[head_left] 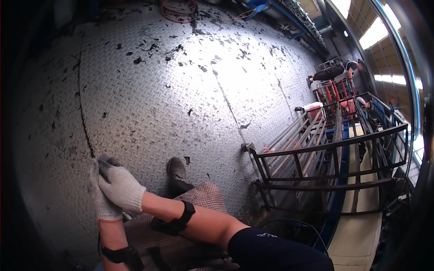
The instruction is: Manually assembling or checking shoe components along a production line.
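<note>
My left hand (100, 202) and my right hand (123, 186) are pressed together at the lower left, above the metal floor. Both wear pale knitted gloves with dark grey coated fingers. The right hand lies across the left one, its fingers curled against it. Both hands look closed, and the palms are turned out of sight, so whatever may lie between them is hidden. A black strap (184, 216) is round my right forearm, and another strap (118, 255) is round my left.
A dark metal rack frame (332, 143) stands at the right, beside a cream-coloured long panel (355, 239). Black scraps litter the tread-plate floor (153, 104). A coiled orange hose (178, 20) lies at the far edge. Another person (334, 72) stands beyond the rack, near red bars.
</note>
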`<state>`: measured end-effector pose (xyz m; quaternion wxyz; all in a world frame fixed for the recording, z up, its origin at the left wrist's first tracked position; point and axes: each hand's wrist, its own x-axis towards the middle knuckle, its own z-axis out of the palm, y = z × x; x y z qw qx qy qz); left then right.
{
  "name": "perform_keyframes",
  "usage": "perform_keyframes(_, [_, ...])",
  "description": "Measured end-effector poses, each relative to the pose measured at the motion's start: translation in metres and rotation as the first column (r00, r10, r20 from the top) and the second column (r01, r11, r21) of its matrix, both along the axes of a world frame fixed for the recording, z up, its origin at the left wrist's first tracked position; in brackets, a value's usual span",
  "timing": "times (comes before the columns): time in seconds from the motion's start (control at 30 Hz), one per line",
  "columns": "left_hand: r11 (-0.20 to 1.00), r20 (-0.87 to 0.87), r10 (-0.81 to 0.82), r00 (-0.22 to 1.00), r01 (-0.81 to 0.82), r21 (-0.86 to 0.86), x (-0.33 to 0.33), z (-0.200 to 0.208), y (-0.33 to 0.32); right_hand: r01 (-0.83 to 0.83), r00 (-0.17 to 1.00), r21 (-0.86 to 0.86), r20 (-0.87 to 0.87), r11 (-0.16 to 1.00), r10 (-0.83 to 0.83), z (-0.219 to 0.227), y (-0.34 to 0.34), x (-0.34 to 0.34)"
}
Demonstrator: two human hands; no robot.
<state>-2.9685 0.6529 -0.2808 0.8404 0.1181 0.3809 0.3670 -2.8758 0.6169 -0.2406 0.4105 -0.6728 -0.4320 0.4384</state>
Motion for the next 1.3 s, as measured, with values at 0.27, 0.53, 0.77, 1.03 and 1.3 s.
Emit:
perform_keyframes(0.27, [0.982,-0.212,-0.092,0.973,0.124,0.142,0.009,0.021,-0.003,0.051,0.999,0.055,-0.007,0.997,-0.050,-0.003,-0.001,0.000])
perform_keyframes(0.53, [0.923,0.012,-0.099,0.995,0.087,0.376,0.024,0.038,-0.011,0.093,0.995,0.071,0.019,0.993,-0.095,-0.010,0.003,-0.008])
perform_keyframes(0.77, [0.951,-0.047,-0.106,0.993,0.115,0.288,0.018,0.018,-0.005,0.070,0.997,0.032,0.015,0.997,-0.071,-0.006,0.002,-0.004])
perform_keyframes(1.03, [0.956,-0.049,-0.096,0.994,0.106,0.274,0.019,0.016,-0.005,0.082,0.995,0.055,0.059,0.995,-0.085,-0.016,0.001,-0.006])
perform_keyframes(1.3, [0.976,-0.024,-0.073,0.997,0.076,0.206,0.014,0.012,-0.003,0.066,0.997,0.024,0.043,0.998,-0.067,-0.002,-0.001,-0.001])
